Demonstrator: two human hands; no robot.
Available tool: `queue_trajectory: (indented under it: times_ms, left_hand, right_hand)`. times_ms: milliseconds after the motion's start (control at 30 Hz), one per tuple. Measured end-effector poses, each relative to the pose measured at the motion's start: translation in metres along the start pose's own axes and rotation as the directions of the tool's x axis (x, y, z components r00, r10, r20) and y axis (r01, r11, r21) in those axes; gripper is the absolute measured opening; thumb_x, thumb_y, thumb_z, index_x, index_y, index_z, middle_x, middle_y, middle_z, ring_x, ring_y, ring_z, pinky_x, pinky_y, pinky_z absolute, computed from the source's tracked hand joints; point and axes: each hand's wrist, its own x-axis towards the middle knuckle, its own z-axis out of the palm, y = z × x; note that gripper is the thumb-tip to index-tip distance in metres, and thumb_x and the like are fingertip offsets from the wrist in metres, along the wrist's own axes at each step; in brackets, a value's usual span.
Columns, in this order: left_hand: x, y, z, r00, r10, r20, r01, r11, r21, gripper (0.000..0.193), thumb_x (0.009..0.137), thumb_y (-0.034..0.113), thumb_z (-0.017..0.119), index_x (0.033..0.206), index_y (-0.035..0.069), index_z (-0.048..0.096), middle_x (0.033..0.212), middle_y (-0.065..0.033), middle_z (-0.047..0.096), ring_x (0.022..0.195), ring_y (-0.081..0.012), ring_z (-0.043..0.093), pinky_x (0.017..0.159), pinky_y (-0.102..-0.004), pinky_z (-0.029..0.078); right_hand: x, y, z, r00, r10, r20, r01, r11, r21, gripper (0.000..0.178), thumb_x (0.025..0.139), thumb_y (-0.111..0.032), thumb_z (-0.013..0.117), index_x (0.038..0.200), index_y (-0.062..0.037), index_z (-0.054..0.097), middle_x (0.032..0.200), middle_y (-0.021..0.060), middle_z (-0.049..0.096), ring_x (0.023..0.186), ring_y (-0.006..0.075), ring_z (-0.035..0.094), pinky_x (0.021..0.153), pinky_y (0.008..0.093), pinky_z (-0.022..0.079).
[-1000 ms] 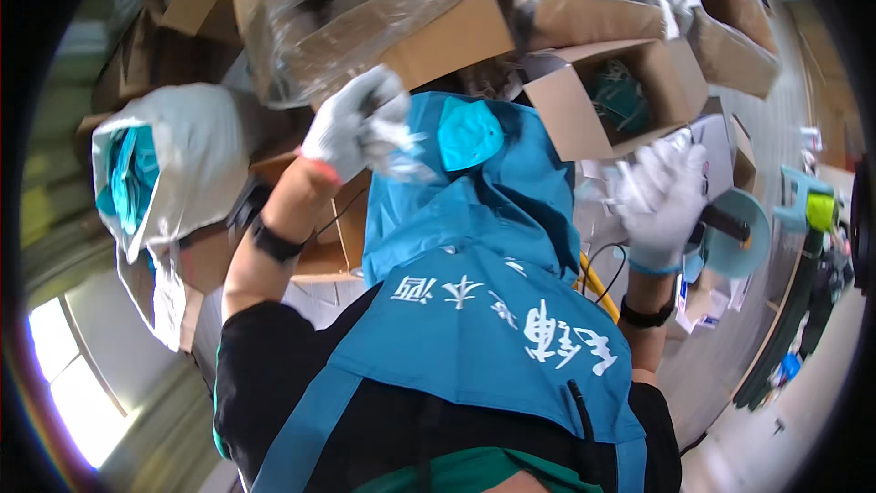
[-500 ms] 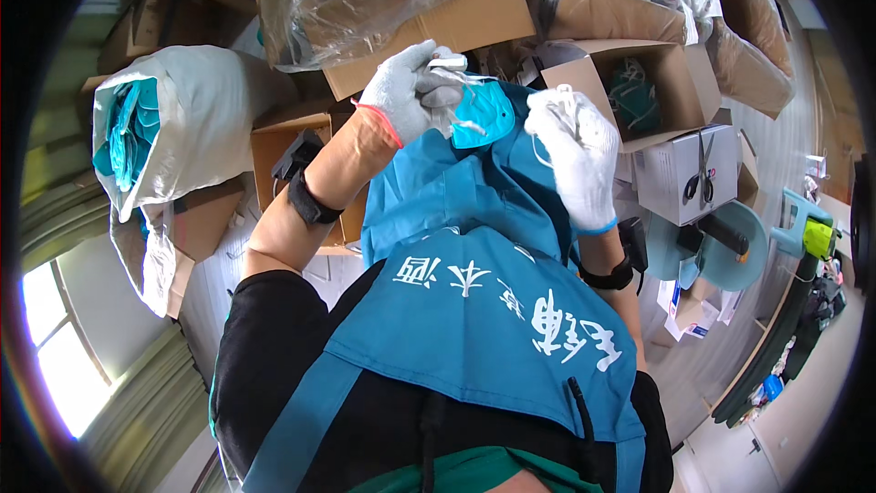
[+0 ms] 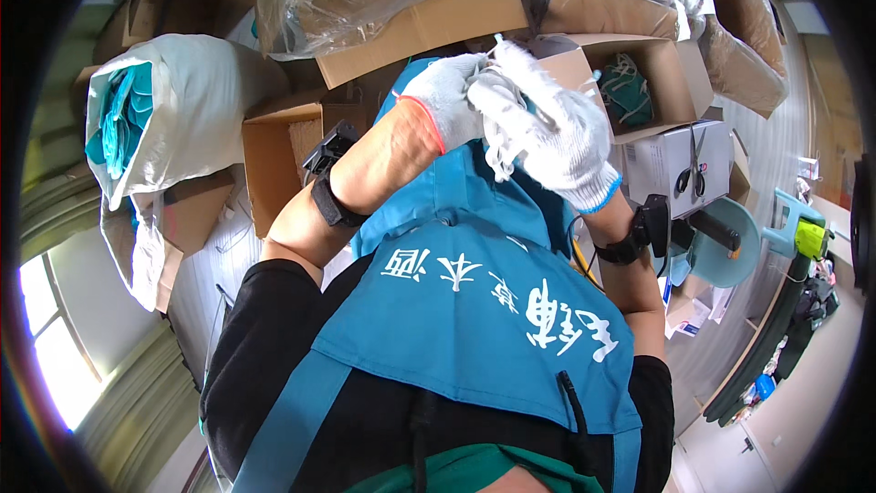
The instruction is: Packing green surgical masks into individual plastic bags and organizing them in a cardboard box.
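Both hands wear white knit gloves and meet above my lap. My right hand (image 3: pixel 558 132) has its fingers curled around a bundle of white cord (image 3: pixel 500 153), whose loops hang below it. Touching it from the left, my left hand (image 3: pixel 447 96) is closed, its fingertips partly hidden behind the right glove. The teal, rounded cloth piece seen between the hands earlier is hidden now. Under the hands spreads the blue apron (image 3: pixel 474 301) with white lettering, covering my lap.
A white sack (image 3: pixel 196 110) of teal pieces stands at left, beside an open carton (image 3: pixel 283 151). At right, a box (image 3: pixel 675 68) holds teal pieces with white cords. Black scissors (image 3: pixel 692 173) lie against a white box (image 3: pixel 652 164). Plastic-lined cartons (image 3: pixel 429 23) stand ahead.
My right hand has moved left and up, against the left hand. My left hand has shifted right. The teal piece has gone out of sight, and cord loops now hang between the gloves.
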Motion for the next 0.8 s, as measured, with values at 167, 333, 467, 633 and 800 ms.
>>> queue_trajectory:
  times_ms: [167,333,467,633,800]
  left_hand:
    - [-0.005,-0.008,-0.001,0.854,-0.289,0.433,0.504,0.254,-0.825,0.028,0.100,0.015,0.034,0.107,0.001,0.057,0.102,-0.0137,0.063,0.095,-0.0269,0.061,0.087,-0.0408,0.049]
    - [-0.007,-0.071,-0.012,0.788,-0.565,0.244,0.565,0.506,-0.652,0.018,0.094,0.015,0.048,0.102,0.002,0.057,0.107,-0.0126,0.061,0.098,-0.0277,0.060,0.089,-0.0416,0.050]
    - [-0.018,-0.058,-0.024,0.647,-0.761,0.048,0.577,0.448,-0.683,0.013,0.091,0.012,0.050,0.097,0.002,0.056,0.103,-0.0121,0.058,0.083,-0.0214,0.055,0.072,-0.0315,0.049]
    - [-0.024,-0.042,-0.040,0.815,-0.573,0.088,0.512,0.641,-0.572,0.015,0.090,0.016,0.055,0.097,0.003,0.059,0.098,-0.0084,0.060,0.078,-0.0131,0.053,0.064,-0.0227,0.043]
    - [-0.018,-0.007,-0.017,0.874,-0.440,0.205,0.482,0.838,-0.257,0.049,0.096,0.050,0.050,0.109,0.005,0.061,0.088,0.0002,0.057,0.067,-0.0079,0.044,0.058,-0.0195,0.035]
  right_hand:
    - [-0.011,-0.005,-0.005,0.980,-0.082,0.181,0.061,0.991,0.119,0.023,0.085,-0.014,0.063,0.108,-0.0117,0.069,0.116,0.0080,0.066,0.070,0.0212,0.067,0.061,0.0278,0.052]
    - [-0.021,-0.003,-0.007,0.893,0.387,0.228,-0.441,0.659,0.610,0.022,0.087,-0.011,0.052,0.100,-0.0009,0.067,0.091,0.0125,0.068,0.071,0.0207,0.068,0.064,0.0275,0.052]
    - [-0.019,-0.004,-0.016,0.883,0.425,0.198,-0.466,0.838,0.283,0.022,0.086,-0.013,0.054,0.096,-0.0012,0.069,0.093,0.0136,0.069,0.075,0.0244,0.068,0.066,0.0303,0.053]
    - [-0.040,0.012,-0.011,0.935,0.299,0.191,-0.266,0.947,-0.180,0.031,0.078,-0.026,0.066,0.105,-0.0097,0.066,0.090,0.0076,0.066,0.078,0.0263,0.065,0.066,0.0363,0.051]
    - [-0.033,0.010,-0.007,0.931,0.279,0.238,-0.159,0.891,-0.424,0.032,0.077,-0.026,0.067,0.106,-0.0123,0.064,0.084,0.0072,0.062,0.072,0.0246,0.063,0.061,0.0368,0.049]
